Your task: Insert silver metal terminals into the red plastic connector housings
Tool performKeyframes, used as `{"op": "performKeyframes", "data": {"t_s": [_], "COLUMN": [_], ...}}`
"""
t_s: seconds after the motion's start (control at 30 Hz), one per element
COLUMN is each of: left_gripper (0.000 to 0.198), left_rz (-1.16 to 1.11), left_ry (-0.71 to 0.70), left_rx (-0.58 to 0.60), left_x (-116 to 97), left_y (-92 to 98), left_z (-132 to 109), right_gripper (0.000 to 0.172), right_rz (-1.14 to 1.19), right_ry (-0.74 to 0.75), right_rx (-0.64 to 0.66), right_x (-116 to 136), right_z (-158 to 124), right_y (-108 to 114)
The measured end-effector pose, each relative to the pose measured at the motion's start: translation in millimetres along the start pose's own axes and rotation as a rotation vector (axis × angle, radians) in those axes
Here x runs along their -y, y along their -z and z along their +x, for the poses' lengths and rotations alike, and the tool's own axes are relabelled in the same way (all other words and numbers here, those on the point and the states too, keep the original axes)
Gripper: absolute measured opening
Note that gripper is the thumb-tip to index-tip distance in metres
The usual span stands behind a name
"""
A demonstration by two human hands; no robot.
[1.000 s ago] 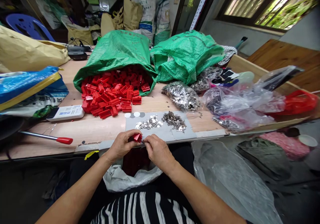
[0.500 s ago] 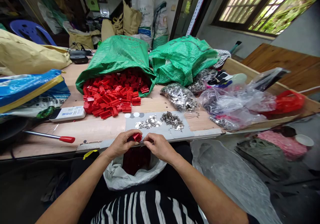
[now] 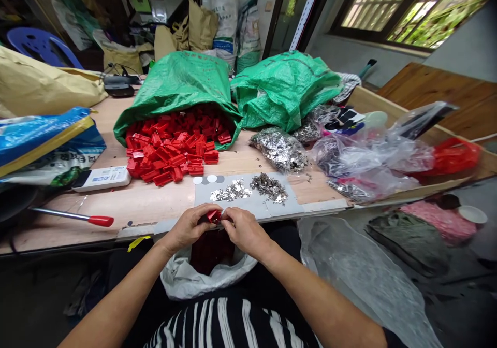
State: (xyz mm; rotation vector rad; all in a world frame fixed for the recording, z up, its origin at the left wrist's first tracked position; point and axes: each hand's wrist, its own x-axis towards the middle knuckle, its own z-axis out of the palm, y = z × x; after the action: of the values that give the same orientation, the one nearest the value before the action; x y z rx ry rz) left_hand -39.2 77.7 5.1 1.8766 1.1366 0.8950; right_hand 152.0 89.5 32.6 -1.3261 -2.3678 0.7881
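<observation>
My left hand pinches red piece; right hand meets it, grip unclear. Metal bits, frame centre; green sack, upper centre.

Two heaps of metal pieces lay on a mat at the front edge of the table, right of plastic parts at a woven sack's mouth. Plastic bags sat toward the right edge.

Held piece: red. Piled pieces: red. Left sack: green, red print. Right sack: green. Left metal heap: bright silver. Right metal heap: duller silver. Mat: grey. Counter: pale brown. Shirt: black, white stripes.
</observation>
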Motion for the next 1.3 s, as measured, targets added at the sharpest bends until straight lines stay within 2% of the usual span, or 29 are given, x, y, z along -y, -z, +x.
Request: {"op": "performKeyframes", "data": {"t_s": [0.23, 0.43, 0.57, 1.07, 1.3], "left_gripper": [0.040, 0.037, 0.033, 0.032, 0.043], "left_rz": [0.028, 0.021, 0.024, -0.010, -0.015], "left_ry": [-0.008, -0.003, -0.013, -0.038, -0.032], "left_rx": [-0.035, -0.058, -0.064, -0.040, -0.056], "left_x": [0, 0, 0, -2, -1], "left_y": [-2.8, -4.0, -4.2, -3.4, -5.9], "left_z": [0, -1, -4, -4, -4], "right_gripper": [0.014, 0.009, 0.008, 0.007, 0.010], "right_rz": [-0.052, 0.003, 0.032, -0.035, -0.163], "right_ry": [-0.044, 0.014, -0.004, -0.033, -0.090], "right_rx": [-0.021, -0.057, -0.078, 0.012, 0.074], "right_x": [12, 5, 1, 6, 15], "right_z": [2, -3, -10, -3, 3], "right_y": [-9, -9, -3, 2, 5]}}
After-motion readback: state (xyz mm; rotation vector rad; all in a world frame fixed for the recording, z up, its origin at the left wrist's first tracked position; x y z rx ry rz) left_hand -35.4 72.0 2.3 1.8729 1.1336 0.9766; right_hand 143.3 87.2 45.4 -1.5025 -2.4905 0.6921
